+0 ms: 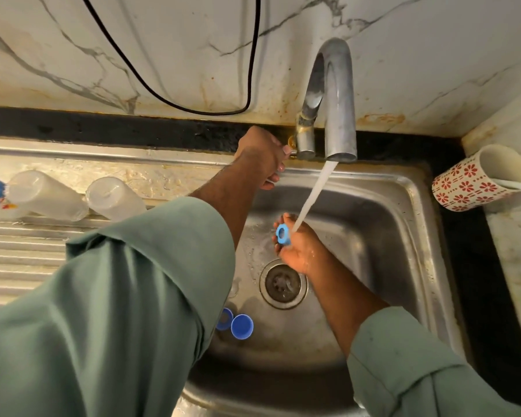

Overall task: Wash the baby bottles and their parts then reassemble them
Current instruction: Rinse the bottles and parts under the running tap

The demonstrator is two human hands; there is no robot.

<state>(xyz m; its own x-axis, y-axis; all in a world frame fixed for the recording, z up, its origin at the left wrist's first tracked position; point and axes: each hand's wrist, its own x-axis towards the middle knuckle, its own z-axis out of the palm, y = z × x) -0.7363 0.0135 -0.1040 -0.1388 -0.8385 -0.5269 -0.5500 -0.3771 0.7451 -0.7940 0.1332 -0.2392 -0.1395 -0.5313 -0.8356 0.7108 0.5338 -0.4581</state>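
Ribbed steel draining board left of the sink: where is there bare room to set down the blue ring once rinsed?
The ribbed steel draining board lies bare between the clear plastic bottles at its back and the green sleeve. The sink's right floor beside the drain is free; its near-left corner holds two blue caps.
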